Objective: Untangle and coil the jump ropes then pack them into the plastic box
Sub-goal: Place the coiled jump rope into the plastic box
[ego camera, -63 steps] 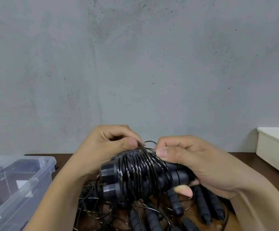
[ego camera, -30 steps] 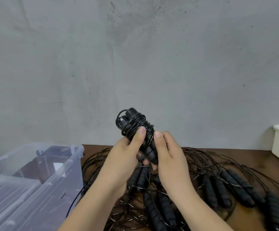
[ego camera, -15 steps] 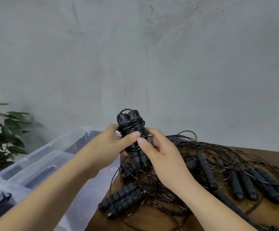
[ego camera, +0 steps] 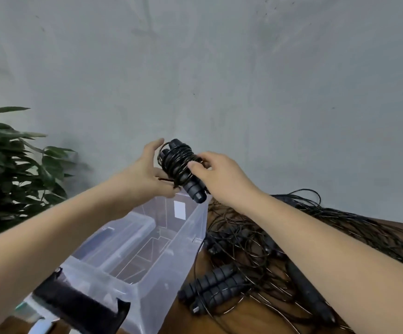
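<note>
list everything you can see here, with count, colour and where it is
coiled jump rope: one, black, held in the air above the box's far end
plastic box: one, clear, open, left of the rope pile
loose jump ropes: tangled pile, count unclear, black, on the table
table: one, brown wood, lower right
black clip: one, at the box's near end
plant: one, green, far left
wall: grey, behind everything
left hand: fingers straight, at the coil's left side
right hand: grips the coil

The gripped coiled jump rope [ego camera: 177,162] is black, the plastic box [ego camera: 169,278] beneath it clear with a black latch [ego camera: 80,307].
</note>
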The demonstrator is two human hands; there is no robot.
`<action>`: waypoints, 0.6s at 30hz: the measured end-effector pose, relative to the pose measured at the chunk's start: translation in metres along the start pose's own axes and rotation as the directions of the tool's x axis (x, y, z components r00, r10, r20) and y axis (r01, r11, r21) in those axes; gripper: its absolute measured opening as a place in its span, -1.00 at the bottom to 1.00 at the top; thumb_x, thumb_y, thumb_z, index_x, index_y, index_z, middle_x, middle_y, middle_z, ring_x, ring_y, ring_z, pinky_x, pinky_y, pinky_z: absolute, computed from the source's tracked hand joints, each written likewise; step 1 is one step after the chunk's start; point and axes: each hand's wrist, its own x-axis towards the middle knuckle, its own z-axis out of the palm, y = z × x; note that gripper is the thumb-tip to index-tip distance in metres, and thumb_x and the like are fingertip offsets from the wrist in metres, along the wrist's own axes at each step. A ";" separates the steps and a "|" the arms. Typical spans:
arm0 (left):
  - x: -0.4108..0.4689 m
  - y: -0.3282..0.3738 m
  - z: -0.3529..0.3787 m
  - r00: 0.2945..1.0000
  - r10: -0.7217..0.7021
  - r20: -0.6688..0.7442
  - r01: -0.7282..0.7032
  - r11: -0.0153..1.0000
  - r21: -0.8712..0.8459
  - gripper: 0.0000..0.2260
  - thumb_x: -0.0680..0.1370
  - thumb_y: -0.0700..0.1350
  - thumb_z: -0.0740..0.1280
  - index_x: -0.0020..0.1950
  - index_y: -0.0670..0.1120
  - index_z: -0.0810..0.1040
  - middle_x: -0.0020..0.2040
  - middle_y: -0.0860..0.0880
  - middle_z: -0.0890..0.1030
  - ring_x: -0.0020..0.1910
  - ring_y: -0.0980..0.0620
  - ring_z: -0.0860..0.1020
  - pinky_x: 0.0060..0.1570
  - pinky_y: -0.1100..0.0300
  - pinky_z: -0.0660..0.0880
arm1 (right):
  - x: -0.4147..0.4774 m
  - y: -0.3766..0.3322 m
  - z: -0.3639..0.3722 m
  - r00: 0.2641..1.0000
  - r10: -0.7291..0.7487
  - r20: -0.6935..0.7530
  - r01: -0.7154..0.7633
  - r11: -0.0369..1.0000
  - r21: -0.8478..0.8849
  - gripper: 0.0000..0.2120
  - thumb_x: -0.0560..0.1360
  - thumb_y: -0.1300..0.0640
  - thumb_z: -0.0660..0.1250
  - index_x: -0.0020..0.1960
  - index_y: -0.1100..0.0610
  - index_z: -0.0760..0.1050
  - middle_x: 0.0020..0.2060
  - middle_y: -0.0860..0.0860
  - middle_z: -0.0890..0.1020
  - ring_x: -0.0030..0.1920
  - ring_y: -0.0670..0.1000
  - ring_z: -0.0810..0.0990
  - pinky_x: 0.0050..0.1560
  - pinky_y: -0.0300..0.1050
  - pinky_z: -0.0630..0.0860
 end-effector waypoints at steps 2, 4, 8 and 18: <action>0.008 -0.013 -0.005 0.998 0.050 -0.024 -0.047 0.993 0.110 -0.05 0.48 -0.41 0.47 0.57 0.39 0.16 -0.01 -0.03 0.77 0.04 -0.03 0.75 0.28 -0.14 0.59 | 0.015 0.003 0.009 0.999 0.025 0.048 -0.025 1.000 0.012 -0.74 0.68 -0.07 0.29 0.14 0.07 0.65 -0.10 -0.02 0.69 -0.13 -0.02 0.60 -0.13 -0.09 0.46; 0.014 -0.025 -0.008 0.992 0.115 -0.047 -0.105 0.978 0.178 -0.18 0.52 -0.34 0.50 0.53 0.37 0.28 -0.07 0.01 0.77 0.01 0.07 0.74 0.29 -0.02 0.59 | 0.025 0.008 0.017 0.995 0.064 0.071 -0.068 0.996 0.053 -0.73 0.67 -0.06 0.31 0.08 0.11 0.65 -0.13 0.05 0.70 -0.21 -0.02 0.57 -0.17 -0.08 0.47; 0.027 -0.045 -0.021 0.974 0.223 -0.036 -0.186 0.885 0.427 -0.39 0.48 -0.14 0.57 0.40 0.28 0.42 -0.20 0.12 0.75 -0.17 0.20 0.69 0.09 0.11 0.61 | 0.032 0.020 0.027 0.977 0.123 0.176 -0.149 0.978 0.143 -0.66 0.66 -0.03 0.36 0.11 0.26 0.66 -0.15 0.19 0.70 -0.21 0.01 0.56 -0.17 -0.09 0.45; 0.062 -0.048 -0.028 0.903 0.277 0.328 -0.428 0.522 0.738 -0.28 0.29 0.23 0.65 0.29 0.24 0.31 0.12 0.35 0.52 0.00 0.30 0.54 -0.04 0.31 0.48 | 0.048 0.014 0.034 0.899 0.038 0.437 0.076 0.967 -0.242 -0.64 0.64 -0.12 0.33 0.00 0.19 0.65 -0.13 0.15 0.70 -0.24 0.02 0.54 -0.18 -0.04 0.46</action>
